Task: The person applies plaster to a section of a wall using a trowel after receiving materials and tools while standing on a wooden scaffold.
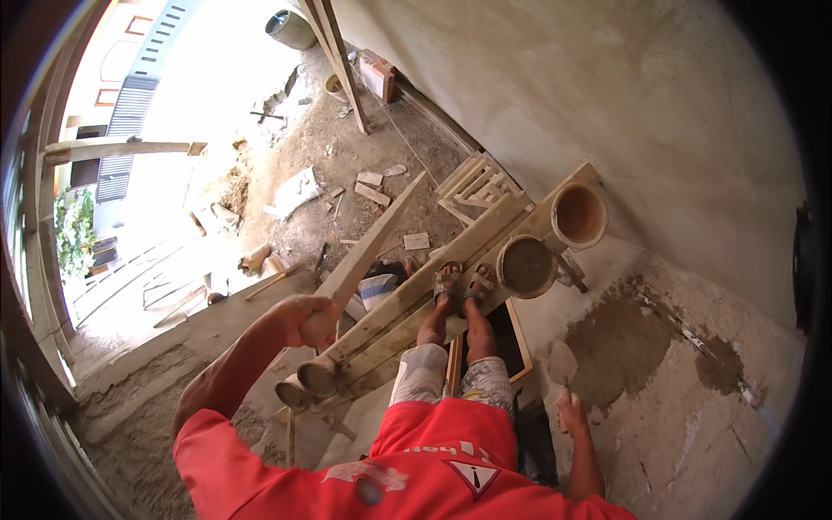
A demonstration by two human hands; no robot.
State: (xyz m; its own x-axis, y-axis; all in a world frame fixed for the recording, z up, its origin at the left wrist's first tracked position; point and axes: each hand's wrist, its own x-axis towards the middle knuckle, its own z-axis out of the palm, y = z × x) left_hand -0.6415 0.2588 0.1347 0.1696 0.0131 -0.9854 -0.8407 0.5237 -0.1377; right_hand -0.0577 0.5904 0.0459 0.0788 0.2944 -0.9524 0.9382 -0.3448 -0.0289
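Hands grip plank [368, 251] and trowel [562, 364] near wet plaster [620, 347].

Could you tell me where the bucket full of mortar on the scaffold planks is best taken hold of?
Grip the grey mortar bucket by its rim, coming straight down from above. It stands upright and full on the planks, with the empty orange bucket close beside it, so a side approach looks cramped. No handle is clearly visible.

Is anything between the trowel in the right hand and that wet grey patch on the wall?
Nothing visible. The right hand holds the trowel with its blade right at the wet mortar patch; the two buckets sit up-frame on the plank, clear of it.
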